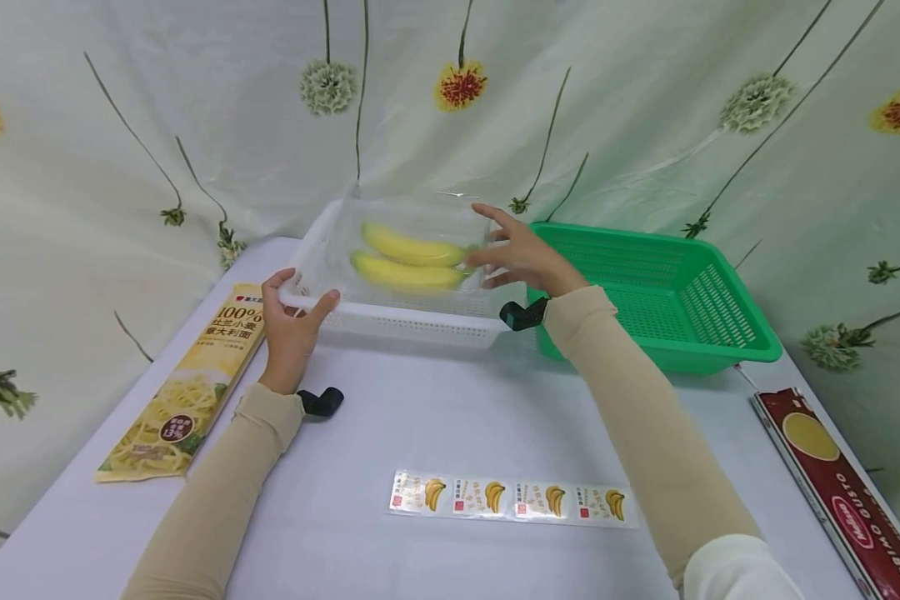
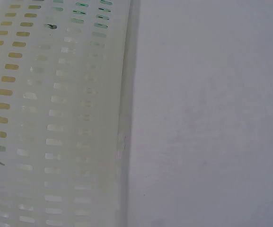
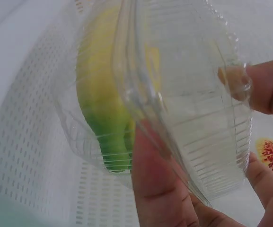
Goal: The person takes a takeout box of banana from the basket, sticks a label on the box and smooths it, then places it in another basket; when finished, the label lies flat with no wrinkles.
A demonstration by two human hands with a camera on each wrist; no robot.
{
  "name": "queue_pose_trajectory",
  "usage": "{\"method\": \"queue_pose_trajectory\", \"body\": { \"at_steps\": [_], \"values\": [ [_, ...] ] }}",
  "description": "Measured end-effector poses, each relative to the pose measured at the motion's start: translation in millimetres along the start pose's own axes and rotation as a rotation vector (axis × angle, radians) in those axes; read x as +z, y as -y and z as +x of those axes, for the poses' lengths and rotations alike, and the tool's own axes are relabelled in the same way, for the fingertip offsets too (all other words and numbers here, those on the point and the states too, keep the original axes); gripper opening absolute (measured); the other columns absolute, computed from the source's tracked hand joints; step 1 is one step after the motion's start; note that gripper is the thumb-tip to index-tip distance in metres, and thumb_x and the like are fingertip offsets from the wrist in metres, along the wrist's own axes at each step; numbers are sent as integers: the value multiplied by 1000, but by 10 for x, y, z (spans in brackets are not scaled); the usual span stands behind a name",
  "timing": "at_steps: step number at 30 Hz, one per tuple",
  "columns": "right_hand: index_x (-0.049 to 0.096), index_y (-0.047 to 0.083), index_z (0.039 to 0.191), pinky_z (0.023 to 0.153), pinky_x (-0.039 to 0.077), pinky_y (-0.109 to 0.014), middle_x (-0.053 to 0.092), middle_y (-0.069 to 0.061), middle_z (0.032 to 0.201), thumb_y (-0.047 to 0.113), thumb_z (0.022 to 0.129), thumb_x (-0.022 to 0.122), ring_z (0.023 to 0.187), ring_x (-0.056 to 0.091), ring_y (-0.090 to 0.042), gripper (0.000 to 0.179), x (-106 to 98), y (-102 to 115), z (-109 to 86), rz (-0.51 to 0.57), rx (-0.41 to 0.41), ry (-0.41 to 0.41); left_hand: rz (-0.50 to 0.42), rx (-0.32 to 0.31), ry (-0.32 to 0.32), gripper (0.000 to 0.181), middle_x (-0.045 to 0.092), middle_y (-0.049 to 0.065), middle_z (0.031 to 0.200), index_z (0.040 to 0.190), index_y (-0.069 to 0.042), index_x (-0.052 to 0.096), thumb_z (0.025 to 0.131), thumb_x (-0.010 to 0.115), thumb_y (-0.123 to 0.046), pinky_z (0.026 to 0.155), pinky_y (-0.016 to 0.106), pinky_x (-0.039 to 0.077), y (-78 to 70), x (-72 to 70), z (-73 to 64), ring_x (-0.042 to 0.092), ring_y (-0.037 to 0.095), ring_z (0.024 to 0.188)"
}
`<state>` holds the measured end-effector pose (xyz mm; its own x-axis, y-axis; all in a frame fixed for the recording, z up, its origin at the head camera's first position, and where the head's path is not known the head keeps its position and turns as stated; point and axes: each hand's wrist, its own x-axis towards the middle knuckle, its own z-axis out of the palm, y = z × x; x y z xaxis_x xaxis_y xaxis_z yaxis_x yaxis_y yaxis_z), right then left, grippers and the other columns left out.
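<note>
My left hand (image 1: pixel 288 333) grips the near left corner of a white perforated plastic basket (image 1: pixel 412 321), thumb on the front rim. That basket's slotted side fills the left part of the left wrist view. In it lies a clear plastic clamshell box (image 1: pixel 337 242) holding two yellow bananas (image 1: pixel 408 272) with green tips. At the box's right end my right hand (image 1: pixel 521 254) holds it, fingers spread around the end. The right wrist view shows fingertips on the ribbed lid (image 3: pixel 198 94) and one finger (image 3: pixel 153 179) against the seam beside a green banana tip.
To the right stands a green plastic basket (image 1: pixel 652 350), close beside the white one. A yellow pasta packet (image 1: pixel 187 383) lies at left, a red pasta box (image 1: pixel 843 492) at right. A strip of several banana stickers (image 1: pixel 513 498) lies in front. Floral cloth (image 1: pixel 630 108) hangs behind.
</note>
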<state>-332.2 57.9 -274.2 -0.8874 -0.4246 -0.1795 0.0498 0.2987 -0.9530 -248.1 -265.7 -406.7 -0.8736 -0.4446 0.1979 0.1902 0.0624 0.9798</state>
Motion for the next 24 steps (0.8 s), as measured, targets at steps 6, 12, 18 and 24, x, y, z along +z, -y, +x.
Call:
{"method": "queue_pose_trajectory", "body": {
  "at_steps": [6,12,18,24],
  "values": [
    [28,39,172,80,64,-38,23,-16,173,7,101,76,83,59,-26,91,-100,10,-241,-17,-50,-32,8,8,-2,78,47,4,151,160,-16,37,96,82,-19,89,19,48,-9,5,-10,53,12,119],
    [28,36,172,80,64,-38,27,-16,171,4,102,73,95,65,-29,89,-193,-10,-460,-8,-105,-30,26,4,-2,78,45,3,151,159,-21,37,96,83,-22,92,20,47,-17,-11,-27,53,11,119],
    [29,35,172,80,64,-40,29,-17,169,1,101,72,113,68,-36,89,-265,-69,-658,-24,-143,-31,16,3,-1,78,47,7,151,159,-19,36,97,83,-19,90,19,48,-30,-4,-36,54,10,116],
    [27,30,173,81,64,-40,27,-18,170,-1,101,71,114,66,-34,89,-328,-171,-932,-40,-158,-28,11,-6,2,79,47,8,153,161,-18,34,97,81,-14,91,18,48,-30,16,-21,55,12,120]
  ]
}}
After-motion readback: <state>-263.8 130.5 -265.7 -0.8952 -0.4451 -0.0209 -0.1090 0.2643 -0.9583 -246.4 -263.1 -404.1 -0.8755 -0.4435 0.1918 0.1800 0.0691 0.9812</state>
